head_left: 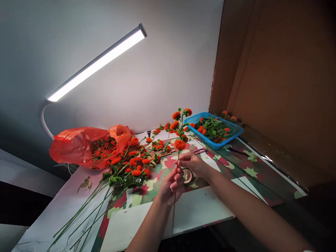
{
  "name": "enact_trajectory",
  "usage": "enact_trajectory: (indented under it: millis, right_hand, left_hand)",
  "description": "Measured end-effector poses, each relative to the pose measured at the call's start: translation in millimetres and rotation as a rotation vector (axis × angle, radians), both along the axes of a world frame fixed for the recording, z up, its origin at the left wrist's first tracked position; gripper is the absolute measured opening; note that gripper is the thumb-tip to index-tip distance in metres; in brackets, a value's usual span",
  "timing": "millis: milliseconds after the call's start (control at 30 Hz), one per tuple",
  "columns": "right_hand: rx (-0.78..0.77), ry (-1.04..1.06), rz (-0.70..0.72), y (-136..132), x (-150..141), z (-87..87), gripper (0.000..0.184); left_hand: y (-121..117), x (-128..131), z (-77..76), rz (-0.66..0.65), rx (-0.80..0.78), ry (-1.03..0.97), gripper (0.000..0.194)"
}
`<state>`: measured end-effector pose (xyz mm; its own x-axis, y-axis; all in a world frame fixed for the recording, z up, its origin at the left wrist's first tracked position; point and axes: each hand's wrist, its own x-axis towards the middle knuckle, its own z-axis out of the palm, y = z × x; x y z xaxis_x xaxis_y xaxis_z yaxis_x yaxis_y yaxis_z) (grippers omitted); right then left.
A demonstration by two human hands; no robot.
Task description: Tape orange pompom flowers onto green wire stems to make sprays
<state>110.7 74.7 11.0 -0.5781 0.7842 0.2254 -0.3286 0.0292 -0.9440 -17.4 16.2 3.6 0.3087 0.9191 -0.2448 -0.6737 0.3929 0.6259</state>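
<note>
Upright in front of me is an artificial flower stem (180, 144) with several orange fuzzy heads and green bits along its upper part. My left hand (172, 185) is closed around the lower stem, its thin end running down below the fingers. Just above, my right hand (193, 162) pinches the same stem under the lowest bloom. A roll of tape (188, 175) shows beneath the right hand; whether that hand holds it or it lies on the table, I cannot tell. Left of my hands lies a pile of finished-looking orange flower stems (136, 166), long stalks pointing toward me.
A red plastic bag (76, 145) full of orange flowers stands at the left. At the back right, a blue basket (214, 144) holds more flowers and green pieces. A lit lamp (97, 64) reaches over the table. Brown cardboard (278, 87) rises on the right.
</note>
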Motion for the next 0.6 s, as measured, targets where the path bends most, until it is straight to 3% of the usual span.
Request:
enact_trajectory:
  millis: [67, 167, 233, 300, 467, 533, 600]
  right_hand:
    - [-0.03, -0.022, -0.071, 3.1, -0.9, -1.2, 0.03]
    - [-0.05, -0.08, -0.197, 6.4, -3.0, -1.6, 0.03]
    - [-0.046, -0.097, -0.253, 6.6, -3.6, -0.6, 0.03]
    - [-0.043, -0.07, -0.254, 5.5, -2.9, 1.3, 0.029]
    - [-0.012, 0.008, -0.112, 4.8, 2.5, 4.5, 0.027]
    - [-0.022, 0.031, -0.128, 7.2, 5.6, 4.4, 0.025]
    - [-0.058, 0.064, -0.176, 10.9, 9.6, 4.5, 0.024]
  left_hand:
    - [-1.8, -1.3, -0.9, 0.089, 0.054, 0.218, 0.022]
    - [-2.7, -2.0, 1.0, 0.336, 0.283, 0.618, 0.023]
    - [-1.2, -1.4, 3.9, 0.41, 0.383, 0.715, 0.021]
    - [2.9, -0.5, 6.8, 0.357, 0.343, 0.589, 0.022]
    - [19.0, 0.5, 9.0, -0.003, 0.037, 0.044, 0.019]
    - [25.2, 1.7, 10.0, -0.055, 0.021, 0.029, 0.019]
    - [29.9, 4.2, 14.0, -0.059, 0.08, 0.159, 0.023]
